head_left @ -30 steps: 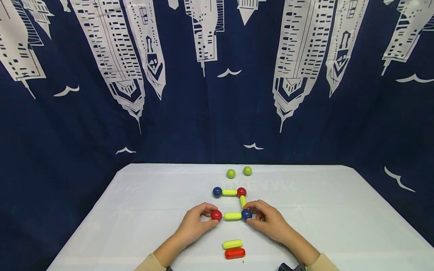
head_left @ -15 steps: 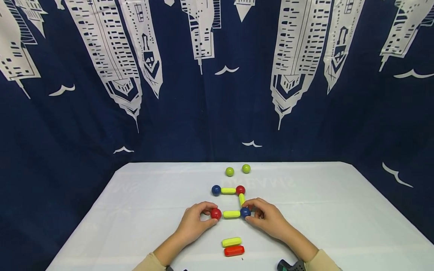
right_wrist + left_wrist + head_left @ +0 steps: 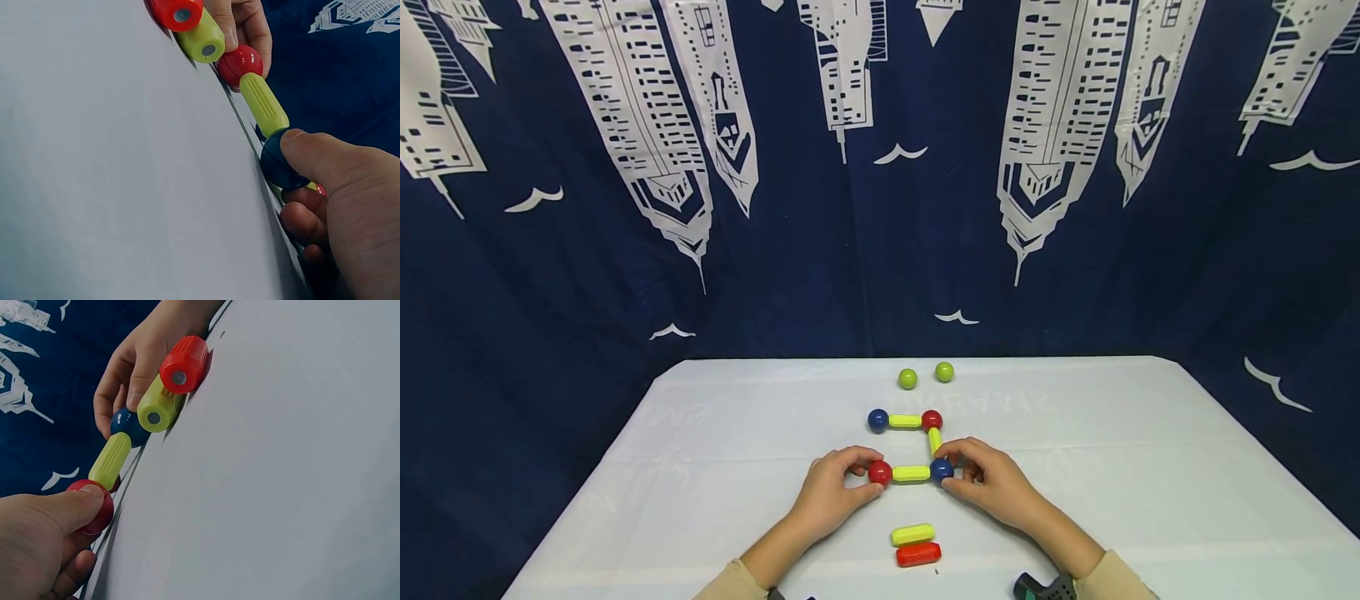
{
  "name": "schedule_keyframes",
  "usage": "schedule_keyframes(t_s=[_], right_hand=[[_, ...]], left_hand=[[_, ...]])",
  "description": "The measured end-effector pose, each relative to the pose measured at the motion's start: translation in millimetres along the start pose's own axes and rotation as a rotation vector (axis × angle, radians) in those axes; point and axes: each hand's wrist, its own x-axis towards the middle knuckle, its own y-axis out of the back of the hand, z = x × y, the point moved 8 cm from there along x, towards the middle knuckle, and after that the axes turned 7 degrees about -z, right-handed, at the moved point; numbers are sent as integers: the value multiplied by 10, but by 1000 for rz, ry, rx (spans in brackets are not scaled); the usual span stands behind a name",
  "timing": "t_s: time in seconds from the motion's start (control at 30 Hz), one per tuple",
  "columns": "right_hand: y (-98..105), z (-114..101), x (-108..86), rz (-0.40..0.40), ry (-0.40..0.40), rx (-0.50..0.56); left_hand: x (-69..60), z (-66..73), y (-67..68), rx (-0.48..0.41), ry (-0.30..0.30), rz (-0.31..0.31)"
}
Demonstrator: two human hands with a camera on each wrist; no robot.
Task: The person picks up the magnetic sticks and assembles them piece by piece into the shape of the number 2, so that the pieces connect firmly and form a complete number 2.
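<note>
My left hand pinches a red ball between thumb and fingers. That ball touches the left end of a yellow-green rod. At the rod's right end sits a blue ball, which my right hand pinches. From the blue ball another yellow-green rod runs back to a second red ball. A further yellow-green rod joins that one to a blue ball on the left. In the left wrist view the thumb presses on the red ball.
Nearer the table's front, a loose yellow-green rod lies beside a red rod; metal discs show at their ends in the wrist views. Two green balls rest near the back of the white table. A dark patterned cloth hangs behind.
The red ball in my left hand has moved slightly right, closing the small gap to the rod, and now touches it. My right hand still holds the blue ball.
</note>
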Motion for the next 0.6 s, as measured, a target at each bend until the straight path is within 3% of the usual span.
schedule_keyframes(t_s=[0.27, 0.6], right_hand=[[3, -58, -4, 2, 81, -29], [3, -57, -6, 0, 61, -30]], left_hand=[[-2, 9, 8, -19, 0, -2], [-3, -1, 3, -20, 14, -2]])
